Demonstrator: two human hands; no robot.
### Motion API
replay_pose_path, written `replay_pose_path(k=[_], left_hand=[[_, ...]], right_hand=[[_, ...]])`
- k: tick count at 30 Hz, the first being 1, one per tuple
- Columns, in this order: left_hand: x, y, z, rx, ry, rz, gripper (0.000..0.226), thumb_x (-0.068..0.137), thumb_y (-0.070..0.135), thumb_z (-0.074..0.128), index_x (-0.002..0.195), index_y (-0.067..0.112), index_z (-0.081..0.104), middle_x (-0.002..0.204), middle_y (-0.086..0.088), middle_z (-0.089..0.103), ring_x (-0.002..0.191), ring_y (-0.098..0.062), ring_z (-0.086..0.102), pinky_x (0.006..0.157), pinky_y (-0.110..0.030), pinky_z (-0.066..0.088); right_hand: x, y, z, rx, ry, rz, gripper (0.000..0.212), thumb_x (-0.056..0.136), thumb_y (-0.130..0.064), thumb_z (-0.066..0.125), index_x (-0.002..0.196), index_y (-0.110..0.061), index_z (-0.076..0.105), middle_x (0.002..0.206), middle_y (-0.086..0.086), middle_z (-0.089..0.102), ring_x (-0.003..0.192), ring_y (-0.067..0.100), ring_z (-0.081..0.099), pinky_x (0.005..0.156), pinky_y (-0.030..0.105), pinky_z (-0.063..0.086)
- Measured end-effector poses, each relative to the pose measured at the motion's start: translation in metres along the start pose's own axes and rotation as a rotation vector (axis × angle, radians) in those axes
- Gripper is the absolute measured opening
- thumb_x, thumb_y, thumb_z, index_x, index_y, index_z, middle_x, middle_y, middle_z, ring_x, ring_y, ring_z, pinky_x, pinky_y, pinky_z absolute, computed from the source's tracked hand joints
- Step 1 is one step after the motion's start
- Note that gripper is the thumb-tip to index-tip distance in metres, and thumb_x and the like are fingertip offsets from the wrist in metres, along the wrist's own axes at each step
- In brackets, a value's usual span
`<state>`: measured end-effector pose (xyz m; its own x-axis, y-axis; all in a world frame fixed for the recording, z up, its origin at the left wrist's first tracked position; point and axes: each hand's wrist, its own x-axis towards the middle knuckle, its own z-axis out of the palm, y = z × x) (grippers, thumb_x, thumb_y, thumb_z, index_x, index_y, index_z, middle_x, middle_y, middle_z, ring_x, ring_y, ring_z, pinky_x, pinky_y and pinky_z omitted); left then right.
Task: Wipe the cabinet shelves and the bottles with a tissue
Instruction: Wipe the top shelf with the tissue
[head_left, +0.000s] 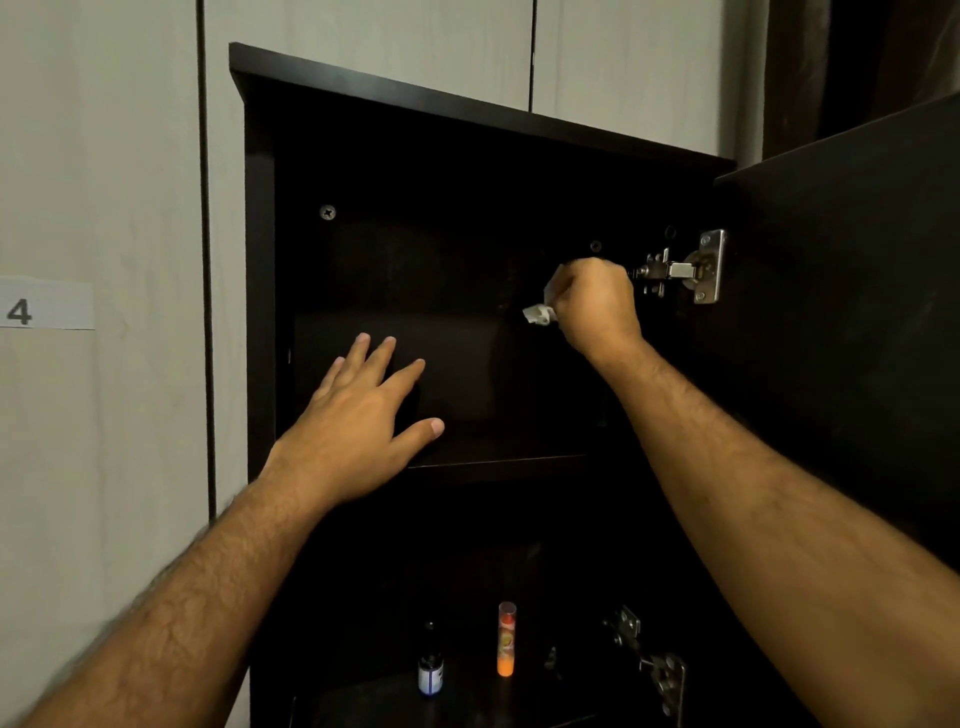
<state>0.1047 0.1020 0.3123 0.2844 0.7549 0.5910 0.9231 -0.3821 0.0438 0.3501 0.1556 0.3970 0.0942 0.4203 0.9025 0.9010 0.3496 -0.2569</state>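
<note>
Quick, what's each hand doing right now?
Left hand: open, fingers spread, holding nothing.
Right hand: gripping the tissue.

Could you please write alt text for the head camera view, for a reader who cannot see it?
A person's right hand grips a crumpled white tissue in the upper compartment of an open dark cabinet, near a metal hinge. The left hand reaches in with fingers spread. On the shelf below stand a small dark bottle and an orange tube.
</note>
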Motion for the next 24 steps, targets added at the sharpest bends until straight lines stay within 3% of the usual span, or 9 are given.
replay_pose_path(k=[3, 5, 8, 10, 13, 16, 21, 24], left_hand=[[0.0, 0.001, -0.001, 0.003, -0.003, -0.006, 0.075, 0.092, 0.063, 0.04, 0.153, 0.033, 0.009, 0.162, -0.001, -0.009, 0.146, -0.017, -0.02, 0.112, -0.034, -0.01], [0.0, 0.001, -0.002, 0.003, -0.006, -0.007, 0.075, 0.092, 0.063, 0.04, 0.153, 0.034, 0.009, 0.162, 0.0, -0.009, 0.146, -0.017, -0.02, 0.111, -0.033, -0.01], [0.001, -0.001, -0.001, 0.003, -0.014, -0.018, 0.075, 0.091, 0.064, 0.04, 0.153, 0.035, 0.009, 0.162, 0.001, -0.01, 0.145, -0.016, -0.021, 0.11, -0.033, -0.011], [0.002, -0.001, -0.001, 0.006, -0.024, -0.02, 0.075, 0.091, 0.064, 0.04, 0.153, 0.036, 0.008, 0.162, 0.001, -0.01, 0.145, -0.016, -0.021, 0.111, -0.034, -0.01], [0.003, 0.0, -0.001, 0.009, -0.03, -0.032, 0.075, 0.091, 0.065, 0.039, 0.153, 0.036, 0.007, 0.162, 0.002, -0.012, 0.145, -0.015, -0.021, 0.111, -0.034, -0.01], [0.003, 0.0, -0.001, 0.007, -0.021, -0.037, 0.075, 0.091, 0.065, 0.04, 0.152, 0.037, 0.007, 0.161, 0.003, -0.012, 0.144, -0.015, -0.022, 0.109, -0.033, -0.011], [0.002, -0.001, 0.0, 0.003, -0.018, -0.033, 0.075, 0.091, 0.065, 0.039, 0.153, 0.037, 0.007, 0.161, 0.003, -0.013, 0.144, -0.014, -0.022, 0.109, -0.032, -0.012], [0.003, -0.002, 0.0, -0.002, -0.016, -0.027, 0.075, 0.091, 0.065, 0.038, 0.153, 0.037, 0.006, 0.161, 0.003, -0.013, 0.144, -0.014, -0.024, 0.109, -0.032, -0.012]], right_hand=[[-0.012, -0.021, 0.009, 0.012, -0.046, -0.13, 0.011, 0.082, -0.006, 0.062, 0.086, -0.011, 0.072, 0.093, 0.003, 0.06, 0.083, 0.014, 0.058, 0.068, 0.025, 0.046], [-0.034, -0.029, 0.019, -0.009, -0.175, -0.208, 0.006, 0.082, -0.011, 0.066, 0.086, -0.011, 0.069, 0.093, 0.001, 0.054, 0.084, 0.014, 0.055, 0.067, 0.024, 0.042], [-0.059, -0.024, 0.025, -0.078, -0.416, -0.223, 0.01, 0.077, -0.018, 0.076, 0.085, -0.015, 0.07, 0.096, -0.002, 0.056, 0.086, 0.014, 0.059, 0.069, 0.029, 0.053], [-0.057, -0.012, 0.021, -0.107, -0.473, -0.174, 0.006, 0.08, -0.012, 0.071, 0.086, -0.015, 0.07, 0.094, 0.0, 0.061, 0.087, 0.018, 0.063, 0.07, 0.03, 0.055], [-0.028, 0.001, 0.007, -0.119, -0.253, -0.082, 0.006, 0.084, -0.012, 0.068, 0.089, -0.012, 0.07, 0.094, 0.007, 0.065, 0.086, 0.023, 0.063, 0.067, 0.028, 0.046], [0.007, 0.003, -0.004, -0.126, -0.008, 0.003, 0.019, 0.085, -0.008, 0.068, 0.104, -0.007, 0.07, 0.106, 0.013, 0.065, 0.096, 0.028, 0.063, 0.07, 0.024, 0.043], [0.038, -0.008, 0.006, -0.156, 0.085, 0.018, 0.05, 0.085, -0.003, 0.06, 0.134, -0.01, 0.051, 0.127, 0.014, 0.053, 0.111, 0.029, 0.055, 0.083, 0.029, 0.049], [0.024, -0.021, 0.02, -0.114, 0.116, -0.173, 0.063, 0.076, 0.006, 0.052, 0.137, -0.01, 0.05, 0.136, 0.013, 0.05, 0.123, 0.032, 0.048, 0.101, 0.029, 0.041]])
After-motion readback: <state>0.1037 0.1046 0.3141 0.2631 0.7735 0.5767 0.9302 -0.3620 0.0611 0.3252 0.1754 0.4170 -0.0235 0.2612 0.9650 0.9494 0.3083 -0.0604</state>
